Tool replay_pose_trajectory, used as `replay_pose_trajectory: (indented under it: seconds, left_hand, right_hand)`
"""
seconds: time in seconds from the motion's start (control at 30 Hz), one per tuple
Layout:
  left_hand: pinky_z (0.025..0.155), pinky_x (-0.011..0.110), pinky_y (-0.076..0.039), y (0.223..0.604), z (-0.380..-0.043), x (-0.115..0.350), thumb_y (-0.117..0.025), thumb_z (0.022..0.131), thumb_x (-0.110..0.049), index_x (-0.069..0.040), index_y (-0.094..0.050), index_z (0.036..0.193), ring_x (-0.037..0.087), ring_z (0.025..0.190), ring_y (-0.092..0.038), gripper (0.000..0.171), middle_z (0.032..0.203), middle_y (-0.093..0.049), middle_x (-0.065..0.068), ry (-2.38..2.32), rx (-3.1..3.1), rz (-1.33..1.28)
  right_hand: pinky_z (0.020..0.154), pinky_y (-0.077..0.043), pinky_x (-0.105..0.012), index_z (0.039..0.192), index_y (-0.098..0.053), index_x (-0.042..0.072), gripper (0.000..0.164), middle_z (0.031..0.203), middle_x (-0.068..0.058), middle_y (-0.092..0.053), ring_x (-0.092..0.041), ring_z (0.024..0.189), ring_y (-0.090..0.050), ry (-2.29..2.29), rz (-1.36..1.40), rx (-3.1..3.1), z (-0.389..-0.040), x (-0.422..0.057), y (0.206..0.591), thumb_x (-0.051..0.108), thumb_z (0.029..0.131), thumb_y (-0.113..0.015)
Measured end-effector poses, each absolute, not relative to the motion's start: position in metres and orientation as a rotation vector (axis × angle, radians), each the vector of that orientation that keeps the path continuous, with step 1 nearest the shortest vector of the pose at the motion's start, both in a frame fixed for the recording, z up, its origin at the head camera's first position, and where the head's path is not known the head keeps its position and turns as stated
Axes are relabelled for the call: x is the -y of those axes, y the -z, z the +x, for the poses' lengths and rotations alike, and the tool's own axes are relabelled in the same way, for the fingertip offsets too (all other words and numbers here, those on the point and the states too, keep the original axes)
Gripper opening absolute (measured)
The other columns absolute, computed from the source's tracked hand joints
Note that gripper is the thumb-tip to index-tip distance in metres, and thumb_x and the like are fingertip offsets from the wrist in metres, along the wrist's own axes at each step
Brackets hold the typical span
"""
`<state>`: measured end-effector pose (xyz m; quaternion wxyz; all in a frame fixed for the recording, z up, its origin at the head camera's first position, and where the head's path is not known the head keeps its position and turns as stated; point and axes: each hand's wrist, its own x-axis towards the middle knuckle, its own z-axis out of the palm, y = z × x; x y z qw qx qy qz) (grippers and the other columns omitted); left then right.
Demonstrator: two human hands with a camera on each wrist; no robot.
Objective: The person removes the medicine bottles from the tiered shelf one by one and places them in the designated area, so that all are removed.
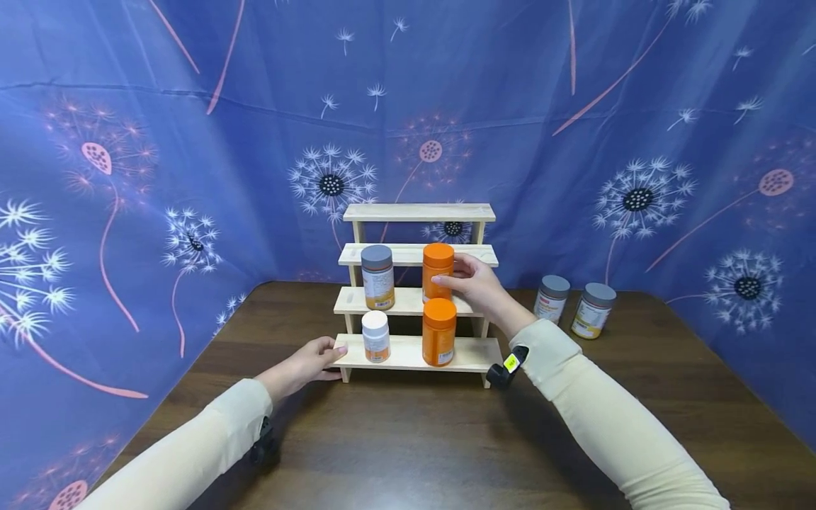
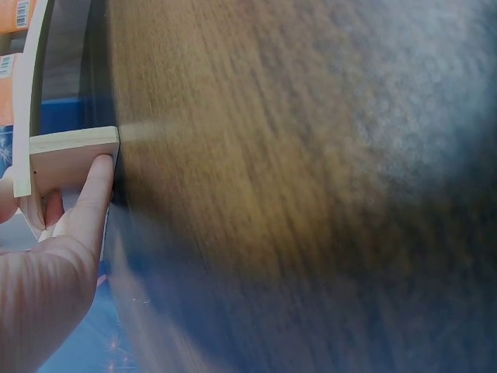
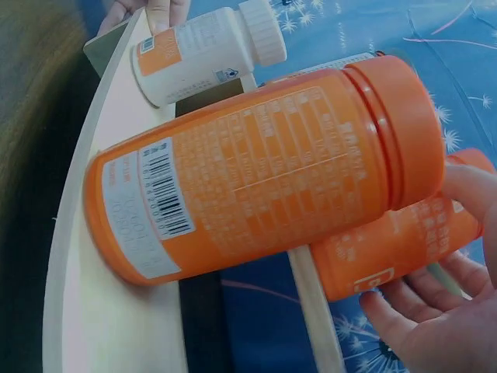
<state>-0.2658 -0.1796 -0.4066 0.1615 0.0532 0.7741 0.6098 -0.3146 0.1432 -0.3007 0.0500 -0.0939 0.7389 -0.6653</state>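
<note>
A four-step wooden display rack stands on the table. My left hand grips the left end of its lowest step, thumb on top; in the left wrist view a finger lies against the side support. On the second step from the bottom, my right hand holds an orange bottle by its right side. Directly in front, another orange bottle stands on the lowest step and partly hides the held one in the right wrist view. Left of these are a white bottle and a grey-lidded bottle.
Two more grey-lidded bottles stand on the brown table, right of the rack and behind my right forearm. A blue dandelion-print cloth hangs behind the table and along its sides.
</note>
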Motion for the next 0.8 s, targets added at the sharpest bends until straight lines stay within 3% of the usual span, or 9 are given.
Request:
replay_pose_trajectory:
  seconds: [0.27, 0.8]
  left_hand:
    - [0.093, 0.044, -0.058, 0.406, -0.263, 0.181, -0.047, 0.103, -0.016, 0.010, -0.043, 0.113, 0.014, 0.089, -0.059, 0.028, 0.098, -0.055, 0.011, -1.727, -2.219, 0.147]
    - [0.092, 0.044, -0.059, 0.409, -0.264, 0.179, -0.046, 0.103, -0.014, 0.010, -0.044, 0.111, 0.015, 0.089, -0.058, 0.025, 0.097, -0.055, 0.011, -1.738, -2.229, 0.141]
  right_hand:
    - [0.104, -0.052, -0.045, 0.139, -0.048, 0.009, 0.067, 0.133, -0.013, -0.056, -0.029, 0.119, -0.055, 1.888, -0.294, -2.469, -0.316, -0.146, 0.308, 0.032, 0.083, -0.078]
    - [0.097, -0.056, -0.043, 0.138, -0.050, 0.011, 0.069, 0.127, -0.013, -0.060, -0.027, 0.115, -0.056, 1.800, -0.291, -2.620, -0.312, -0.153, 0.310, 0.039, 0.082, -0.078]
